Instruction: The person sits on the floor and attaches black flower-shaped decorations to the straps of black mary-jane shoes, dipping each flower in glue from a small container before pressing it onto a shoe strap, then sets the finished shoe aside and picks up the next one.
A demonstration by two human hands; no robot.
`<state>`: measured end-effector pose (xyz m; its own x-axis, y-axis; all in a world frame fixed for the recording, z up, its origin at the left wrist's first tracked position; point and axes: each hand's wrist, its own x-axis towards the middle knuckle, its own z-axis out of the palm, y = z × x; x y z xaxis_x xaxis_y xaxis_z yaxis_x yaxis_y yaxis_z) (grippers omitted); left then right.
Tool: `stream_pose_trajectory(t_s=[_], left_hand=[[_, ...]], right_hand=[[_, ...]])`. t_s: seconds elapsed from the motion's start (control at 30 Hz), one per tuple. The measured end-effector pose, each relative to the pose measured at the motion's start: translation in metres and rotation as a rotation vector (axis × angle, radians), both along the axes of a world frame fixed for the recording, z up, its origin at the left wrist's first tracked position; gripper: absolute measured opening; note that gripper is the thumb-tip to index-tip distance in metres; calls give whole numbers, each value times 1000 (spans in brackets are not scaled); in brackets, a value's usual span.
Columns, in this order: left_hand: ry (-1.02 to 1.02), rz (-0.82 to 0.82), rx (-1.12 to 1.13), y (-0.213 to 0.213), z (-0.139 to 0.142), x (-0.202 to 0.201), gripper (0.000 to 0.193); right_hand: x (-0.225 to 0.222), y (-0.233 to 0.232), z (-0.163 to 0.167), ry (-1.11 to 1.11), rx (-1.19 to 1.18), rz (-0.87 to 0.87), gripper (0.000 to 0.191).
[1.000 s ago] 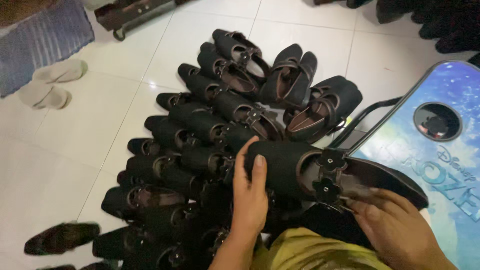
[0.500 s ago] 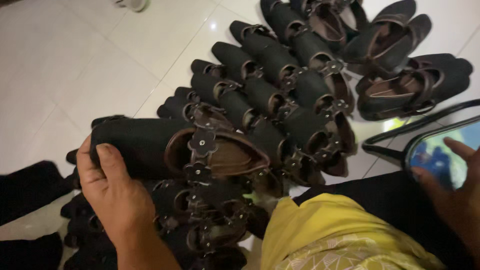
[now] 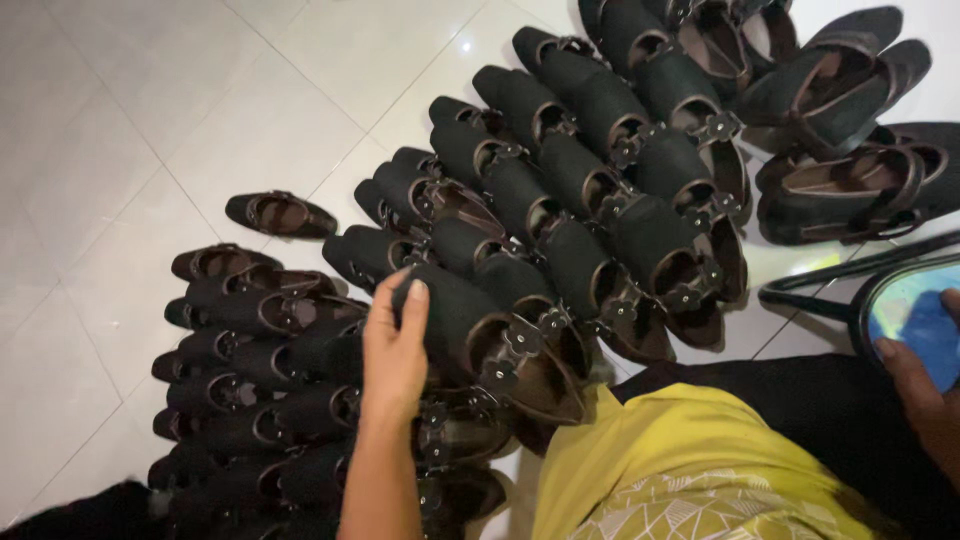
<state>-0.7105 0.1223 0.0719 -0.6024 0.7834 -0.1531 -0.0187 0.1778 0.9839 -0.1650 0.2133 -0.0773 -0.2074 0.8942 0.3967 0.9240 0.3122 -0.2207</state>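
My left hand (image 3: 395,350) grips a black slip-on shoe (image 3: 490,335) with a brown inside and a flower-shaped strap ornament, holding it by the toe over a pile of the same shoes. Rows of black shoes (image 3: 590,170) lie nested one in another on the white tiled floor. My right hand (image 3: 925,395) rests at the right edge on the rim of a small colourful table (image 3: 905,310), holding nothing that I can see. A yellow garment (image 3: 680,470) covers my lap below.
A single black shoe (image 3: 280,213) lies apart on the white tiles (image 3: 150,120) at the left. More nested shoes (image 3: 240,400) fill the lower left. Loose open shoes (image 3: 850,185) lie at the upper right. The table's black metal leg (image 3: 830,275) runs along the floor.
The view has swung left and the shoe in my left hand has moved right, onto the pile. My right hand has left the shoe and gone to the table's rim.
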Motion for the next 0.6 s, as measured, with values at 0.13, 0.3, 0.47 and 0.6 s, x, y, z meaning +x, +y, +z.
stream_pose_trajectory(t_s=[0.13,0.3,0.47,0.6], left_hand=[[-79,-45,59,18,-11,7,33],[-120,-98,135,91,10,34,37],[-135,-105,138,223,53,78,38],[-12,-179,405,371,82,122,36]], right_hand=[[-22,-3,38,98,-108,-117,54],[-36,14,85,218,-67,-86,83],[22,23,59,119,-142,-213,99],[89,39,6,-9,-332,-355,95]])
